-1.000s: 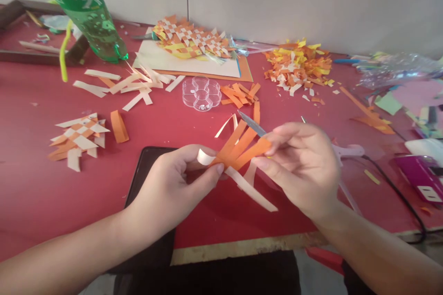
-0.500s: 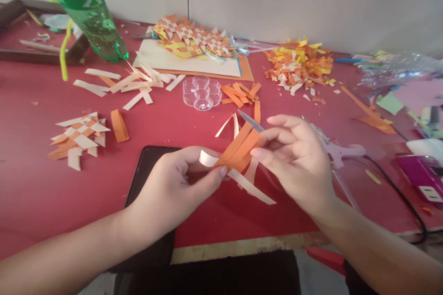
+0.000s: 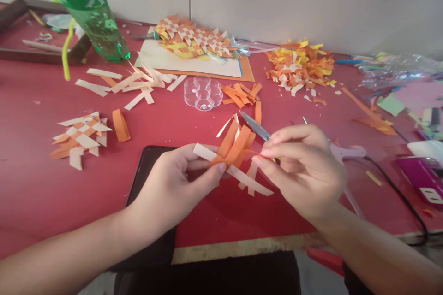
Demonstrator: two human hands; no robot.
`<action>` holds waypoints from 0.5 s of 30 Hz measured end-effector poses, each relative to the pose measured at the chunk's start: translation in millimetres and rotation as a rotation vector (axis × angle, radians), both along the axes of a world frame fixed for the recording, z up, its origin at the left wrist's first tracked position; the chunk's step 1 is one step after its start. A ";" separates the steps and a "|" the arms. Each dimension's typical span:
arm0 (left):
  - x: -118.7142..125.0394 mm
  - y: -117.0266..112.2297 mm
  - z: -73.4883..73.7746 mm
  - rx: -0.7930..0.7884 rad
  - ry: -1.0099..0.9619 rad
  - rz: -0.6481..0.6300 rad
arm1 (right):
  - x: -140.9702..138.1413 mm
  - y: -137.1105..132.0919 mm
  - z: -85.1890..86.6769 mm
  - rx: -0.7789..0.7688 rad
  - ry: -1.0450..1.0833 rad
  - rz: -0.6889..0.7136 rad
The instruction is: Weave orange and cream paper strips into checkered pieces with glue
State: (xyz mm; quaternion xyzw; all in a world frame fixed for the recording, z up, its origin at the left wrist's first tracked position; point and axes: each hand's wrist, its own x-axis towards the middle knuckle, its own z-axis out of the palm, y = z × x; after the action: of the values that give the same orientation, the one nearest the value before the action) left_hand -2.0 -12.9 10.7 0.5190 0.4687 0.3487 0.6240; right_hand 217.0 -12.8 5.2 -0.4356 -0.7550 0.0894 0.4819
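My left hand [image 3: 180, 184] pinches a small bundle of orange and cream paper strips [image 3: 235, 150] between thumb and fingers, just above the red table [image 3: 41, 193]. My right hand [image 3: 304, 170] is closed on the right end of the same bundle, fingers pressed together on an orange strip. A cream strip sticks out to the lower right below the bundle. Scissors [image 3: 256, 125] lie on the table just behind my right hand, blades pointing up-left.
A dark phone or tablet [image 3: 145, 166] lies under my left wrist. A small woven piece [image 3: 81, 136], loose cream strips [image 3: 134, 85], a clear flower-shaped box [image 3: 203, 93], a larger woven mat [image 3: 190, 39], a scrap pile [image 3: 299, 67] and a green bottle [image 3: 90, 9] lie around.
My right hand has drawn the orange strips closer together and shifted slightly down. The curled cream end by my left thumb now lies straight.
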 end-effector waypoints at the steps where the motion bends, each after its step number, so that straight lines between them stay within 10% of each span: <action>1: 0.3 0.3 -0.3 0.003 -0.013 0.000 | 0.7 0.7 1.1 0.057 -0.057 0.002; 15: 3.4 2.9 1.2 0.033 -0.037 0.026 | -5.7 -6.1 6.2 0.152 -0.353 0.442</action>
State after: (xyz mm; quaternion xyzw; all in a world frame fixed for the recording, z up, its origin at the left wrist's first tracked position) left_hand 1.3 -10.0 11.8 0.5165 0.4580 0.3740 0.6194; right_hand 211.4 -18.8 11.3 -0.2318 -0.9084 0.0581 0.3431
